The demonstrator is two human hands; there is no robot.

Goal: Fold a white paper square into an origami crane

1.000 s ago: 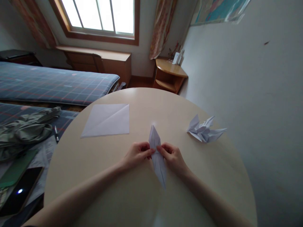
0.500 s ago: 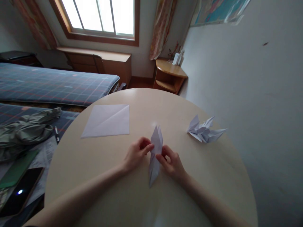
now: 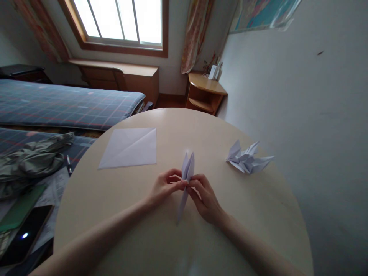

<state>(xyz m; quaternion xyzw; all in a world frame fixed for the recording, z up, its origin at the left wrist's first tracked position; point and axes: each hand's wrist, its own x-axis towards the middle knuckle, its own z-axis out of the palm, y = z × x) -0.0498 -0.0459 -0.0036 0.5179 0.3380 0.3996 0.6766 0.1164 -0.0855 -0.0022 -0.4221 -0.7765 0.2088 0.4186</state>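
Note:
A long, narrow piece of folded white paper (image 3: pixel 188 166) is held over the middle of the round table, its two pointed flaps upward and one slim point downward toward me. My left hand (image 3: pixel 169 184) pinches it at mid-length from the left, thumb on the near side. From the right, my right hand (image 3: pixel 202 193) grips the same spot with its fingertips, and the two hands nearly meet there. Fingers cover the paper's middle folds. Off to the right lie folded paper cranes (image 3: pixel 248 158), close together; I cannot tell how many.
A white paper sheet (image 3: pixel 130 147) with a diagonal crease lies at the left of the round table (image 3: pixel 184 122). Beyond the table's left edge are a phone (image 3: pixel 27 232), a green booklet (image 3: pixel 21 207), a pen (image 3: pixel 69 165) and crumpled cloth (image 3: pixel 37 157). A wall stands at the right.
The folded paper has turned edge-on, so its broad face no longer shows and its upper flaps stand apart. My right hand has moved slightly up and left, closer to my left hand.

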